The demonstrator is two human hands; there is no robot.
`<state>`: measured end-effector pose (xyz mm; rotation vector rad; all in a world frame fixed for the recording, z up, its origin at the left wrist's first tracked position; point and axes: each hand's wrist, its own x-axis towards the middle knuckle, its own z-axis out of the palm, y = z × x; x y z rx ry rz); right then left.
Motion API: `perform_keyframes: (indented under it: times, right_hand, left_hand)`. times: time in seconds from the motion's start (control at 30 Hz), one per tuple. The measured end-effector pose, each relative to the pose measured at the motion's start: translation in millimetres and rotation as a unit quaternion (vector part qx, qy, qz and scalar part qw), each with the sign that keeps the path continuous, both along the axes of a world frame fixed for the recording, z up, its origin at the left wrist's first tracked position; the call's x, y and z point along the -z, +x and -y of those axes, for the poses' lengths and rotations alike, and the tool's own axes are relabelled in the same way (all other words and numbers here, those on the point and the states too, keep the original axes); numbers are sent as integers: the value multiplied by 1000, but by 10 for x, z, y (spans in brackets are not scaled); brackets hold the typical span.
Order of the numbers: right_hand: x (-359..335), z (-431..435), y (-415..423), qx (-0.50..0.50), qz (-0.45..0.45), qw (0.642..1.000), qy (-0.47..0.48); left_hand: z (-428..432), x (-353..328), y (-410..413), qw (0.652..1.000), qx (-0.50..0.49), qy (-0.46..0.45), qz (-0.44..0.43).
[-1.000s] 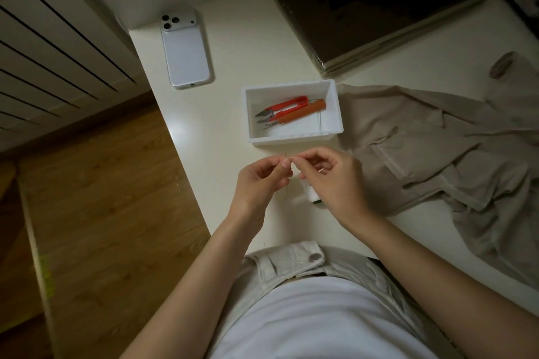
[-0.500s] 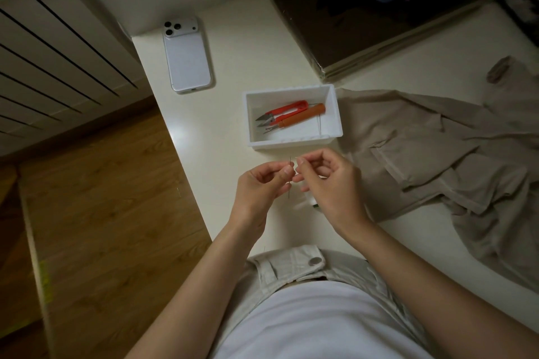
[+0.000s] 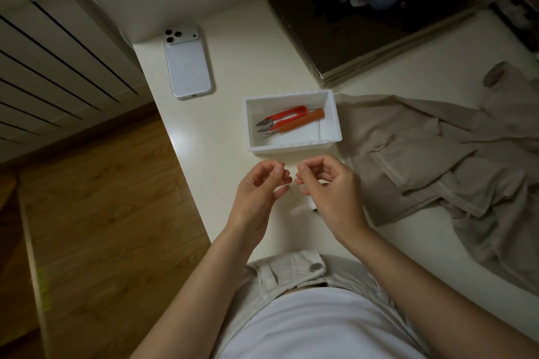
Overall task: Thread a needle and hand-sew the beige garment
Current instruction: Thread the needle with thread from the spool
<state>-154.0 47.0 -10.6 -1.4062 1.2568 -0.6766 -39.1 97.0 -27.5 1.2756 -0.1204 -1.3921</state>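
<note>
Left grip [image 3: 259, 192] pinches needle [image 3: 290, 189], right grip [image 3: 329, 192] pinches thread [image 3: 296, 164], over cream table [image 3: 239, 61] beside wood floor [image 3: 102, 213].

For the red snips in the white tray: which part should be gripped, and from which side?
Probably the red snips by their red handle near the looped right end, coming straight down from above. The walls of the white tray block a sideways approach, the metal blades point left, and the orange-handled tool lies close along the near side.

No legible text or labels
</note>
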Motion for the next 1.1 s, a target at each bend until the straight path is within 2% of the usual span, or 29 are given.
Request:
perform_keyframes:
  times: [0.2,0.6,0.93,1.1]
  right_hand:
    - [-20,-17,-3,-7,19,999,47]
    - [-45,-37,24,-46,29,993,103]
    - [-65,-25,85,-75,54,976,196]
    - [-69,6,82,-61,67,976,198]
  left_hand:
    - [-1,-2,5,999,-27,-28,33]
    - [-1,-55,8,996,-49,-24,63]
    - [1,-61,-1,992,-69,-36,99]
    - [2,-70,-6,989,-74,-37,120]
